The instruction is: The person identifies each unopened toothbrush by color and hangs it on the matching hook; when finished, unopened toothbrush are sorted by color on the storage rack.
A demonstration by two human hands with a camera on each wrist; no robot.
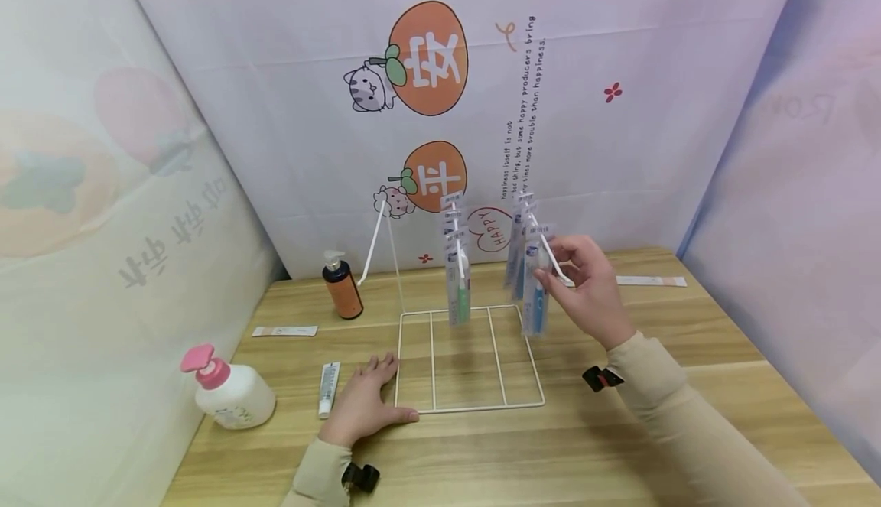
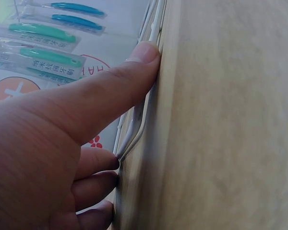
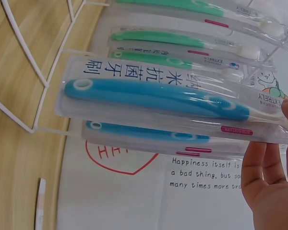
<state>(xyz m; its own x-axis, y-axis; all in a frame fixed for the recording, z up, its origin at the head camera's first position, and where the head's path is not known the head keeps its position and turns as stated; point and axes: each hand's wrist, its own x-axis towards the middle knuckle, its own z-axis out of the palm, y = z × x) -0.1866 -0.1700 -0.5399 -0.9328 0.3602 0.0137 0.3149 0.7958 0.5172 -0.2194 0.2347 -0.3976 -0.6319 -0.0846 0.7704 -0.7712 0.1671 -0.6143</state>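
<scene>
A white wire display rack (image 1: 475,408) stands on the wooden table, with slanted prongs above its base. My right hand (image 1: 593,297) pinches a packaged blue toothbrush (image 3: 158,99) near its upper end, at the right-hand prong. Behind it hangs another packaged blue toothbrush (image 3: 144,130). Several packaged green toothbrushes (image 1: 463,297) hang from the middle prong. My left hand (image 1: 365,407) rests at the front left corner of the rack's base, fingers spread on the table. Its thumb (image 2: 120,81) lies against the front wire.
The left prong (image 1: 374,241) bears no packages. An orange-labelled pump bottle (image 1: 342,289), a white pump bottle with a pink top (image 1: 237,396) and a small tube (image 1: 329,388) stand or lie left of the rack. Paper strips (image 1: 284,331) lie at both sides. Cloth walls surround the table.
</scene>
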